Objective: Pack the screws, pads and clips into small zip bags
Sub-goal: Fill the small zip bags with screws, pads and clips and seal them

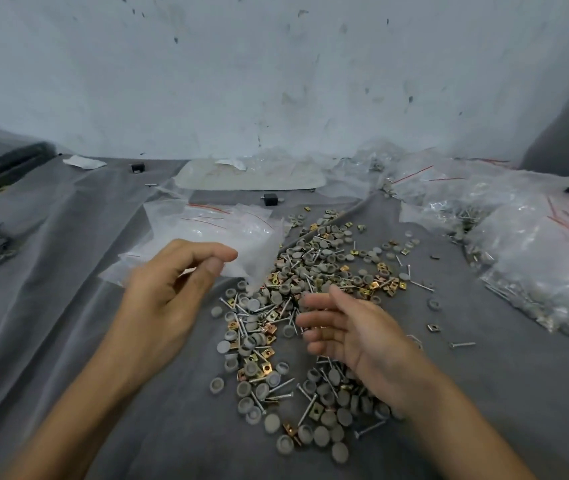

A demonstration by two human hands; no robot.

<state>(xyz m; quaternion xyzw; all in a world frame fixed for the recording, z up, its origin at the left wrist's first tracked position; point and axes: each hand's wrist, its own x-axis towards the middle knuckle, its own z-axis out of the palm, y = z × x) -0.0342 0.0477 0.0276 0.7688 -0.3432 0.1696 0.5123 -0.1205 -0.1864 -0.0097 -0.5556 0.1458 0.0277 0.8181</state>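
Hundreds of loose screws (pixel 463 344), grey pads (pixel 223 347) and brass clips (pixel 432 328) lie heaped on the grey cloth (pixel 68 271). Over the heap's middle hovers the right hand (pixel 356 330), fingers relaxed, holding nothing. At its left edge, above the empty zip bags (pixel 213 230), the left hand (pixel 172 282) curls, thumb near forefinger; whether it pinches a bag, I cannot tell.

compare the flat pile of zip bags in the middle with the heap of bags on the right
The flat pile of zip bags looks empty and lies thin; the heap of bags bulges, with packed hardware showing through. The pile sits beside the loose parts, the heap apart at the right edge. Both are clear plastic with red zip lines.
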